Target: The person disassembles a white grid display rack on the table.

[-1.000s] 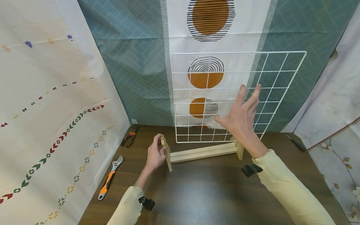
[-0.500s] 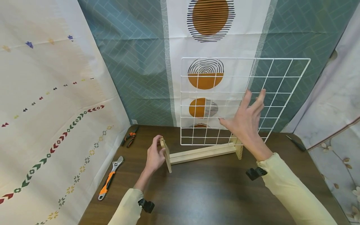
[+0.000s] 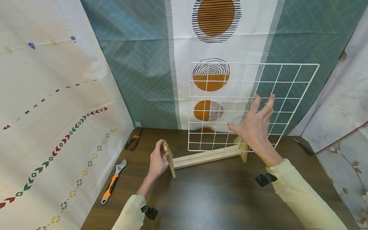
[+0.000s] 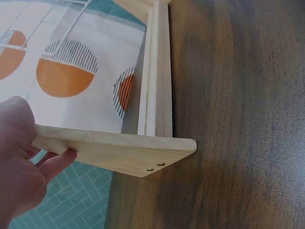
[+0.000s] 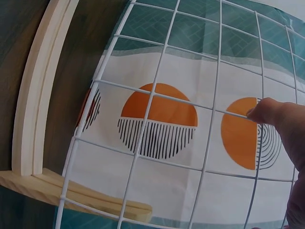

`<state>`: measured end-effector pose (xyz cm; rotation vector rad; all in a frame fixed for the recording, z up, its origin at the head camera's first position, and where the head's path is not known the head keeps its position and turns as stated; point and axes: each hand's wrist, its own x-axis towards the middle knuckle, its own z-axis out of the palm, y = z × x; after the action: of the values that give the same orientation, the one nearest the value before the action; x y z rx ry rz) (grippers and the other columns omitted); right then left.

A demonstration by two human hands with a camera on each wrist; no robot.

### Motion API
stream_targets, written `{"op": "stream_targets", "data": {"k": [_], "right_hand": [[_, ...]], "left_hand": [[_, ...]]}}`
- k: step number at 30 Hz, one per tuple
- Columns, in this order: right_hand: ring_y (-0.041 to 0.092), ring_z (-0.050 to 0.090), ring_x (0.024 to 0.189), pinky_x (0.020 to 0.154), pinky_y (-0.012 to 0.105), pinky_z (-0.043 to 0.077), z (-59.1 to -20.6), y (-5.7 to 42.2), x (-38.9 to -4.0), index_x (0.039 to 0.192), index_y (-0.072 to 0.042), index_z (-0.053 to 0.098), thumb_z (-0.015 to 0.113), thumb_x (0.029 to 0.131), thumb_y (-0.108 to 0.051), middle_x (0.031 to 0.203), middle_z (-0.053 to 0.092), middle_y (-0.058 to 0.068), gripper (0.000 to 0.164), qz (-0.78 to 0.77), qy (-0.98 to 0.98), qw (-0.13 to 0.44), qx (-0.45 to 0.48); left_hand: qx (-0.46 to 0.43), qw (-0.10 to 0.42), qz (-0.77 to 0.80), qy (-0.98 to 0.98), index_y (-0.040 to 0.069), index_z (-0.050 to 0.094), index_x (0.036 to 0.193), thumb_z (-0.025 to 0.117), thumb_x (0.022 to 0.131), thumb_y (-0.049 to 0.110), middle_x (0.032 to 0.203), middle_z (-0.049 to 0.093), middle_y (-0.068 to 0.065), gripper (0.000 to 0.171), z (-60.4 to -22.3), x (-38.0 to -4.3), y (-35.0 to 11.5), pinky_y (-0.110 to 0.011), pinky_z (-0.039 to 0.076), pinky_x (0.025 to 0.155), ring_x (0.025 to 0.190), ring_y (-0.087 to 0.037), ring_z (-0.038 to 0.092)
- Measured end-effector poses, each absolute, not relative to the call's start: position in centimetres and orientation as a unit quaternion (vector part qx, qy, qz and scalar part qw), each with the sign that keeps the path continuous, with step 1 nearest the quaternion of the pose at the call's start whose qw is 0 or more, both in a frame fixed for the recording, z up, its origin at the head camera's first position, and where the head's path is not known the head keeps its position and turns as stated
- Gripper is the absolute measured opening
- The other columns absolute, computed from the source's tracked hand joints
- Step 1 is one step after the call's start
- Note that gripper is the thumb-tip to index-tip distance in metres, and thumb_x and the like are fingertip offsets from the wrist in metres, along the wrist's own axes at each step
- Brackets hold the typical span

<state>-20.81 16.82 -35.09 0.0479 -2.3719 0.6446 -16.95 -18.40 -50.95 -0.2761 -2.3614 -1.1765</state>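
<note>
Left hand (image 3: 158, 161) pinching the stand (image 3: 207, 159) by its left end, near the back edge of the table (image 3: 207, 198); right hand (image 3: 256, 126), fingers spread, gripping the grid (image 3: 235, 97).

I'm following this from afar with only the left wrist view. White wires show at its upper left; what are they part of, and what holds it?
Observer: The right hand, fingers spread, holds a white wire grid.
Operator: Any tools lying on the table to the person's left?
Observer: Yes, an adjustable wrench, with pliers farther back.
Operator: And to the right?
Observer: A thin tool with a dark handle lies near the table's far right corner.
</note>
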Motion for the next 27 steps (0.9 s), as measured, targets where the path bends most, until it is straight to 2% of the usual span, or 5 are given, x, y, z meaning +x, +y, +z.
{"op": "stream_targets", "data": {"k": [5,11,20,27], "right_hand": [[0.057,0.019,0.131,0.090,0.071,0.040,-35.4,17.0,-20.7,0.153,0.000,0.014,0.098,0.052,-0.037,0.159,-0.018,0.023,0.136,0.247,-0.914,0.323,0.018],[0.059,0.020,0.130,0.089,0.071,0.041,-35.8,17.2,-20.7,0.152,0.001,0.015,0.098,0.052,-0.037,0.158,-0.016,0.026,0.136,0.241,-0.913,0.329,0.020],[0.058,0.022,0.128,0.089,0.071,0.040,-36.3,17.4,-20.6,0.152,0.001,0.015,0.098,0.052,-0.037,0.159,-0.016,0.025,0.136,0.245,-0.912,0.329,0.014],[0.057,0.020,0.130,0.091,0.072,0.038,-36.6,17.7,-20.4,0.153,0.000,0.012,0.098,0.053,-0.036,0.159,-0.018,0.025,0.137,0.250,-0.917,0.312,0.008]], "left_hand": [[-0.099,0.245,-0.431,-0.863,0.010,0.048,0.131,0.067,0.077,-0.021,0.113,0.064,-0.017,0.065,-51.1,-16.7,-18.4,-0.051,0.050,0.088,0.108,-0.034,0.064],[-0.098,0.245,-0.430,-0.863,0.009,0.047,0.131,0.066,0.077,-0.022,0.114,0.063,-0.018,0.065,-51.0,-16.3,-18.4,-0.052,0.051,0.086,0.108,-0.035,0.064],[-0.099,0.258,-0.432,-0.859,0.007,0.047,0.131,0.066,0.076,-0.024,0.113,0.062,-0.020,0.067,-51.2,-16.0,-18.6,-0.058,0.050,0.087,0.106,-0.038,0.064],[-0.100,0.267,-0.428,-0.857,0.006,0.047,0.131,0.065,0.076,-0.024,0.112,0.062,-0.020,0.066,-51.4,-15.7,-18.6,-0.056,0.050,0.088,0.106,-0.038,0.064]]}}
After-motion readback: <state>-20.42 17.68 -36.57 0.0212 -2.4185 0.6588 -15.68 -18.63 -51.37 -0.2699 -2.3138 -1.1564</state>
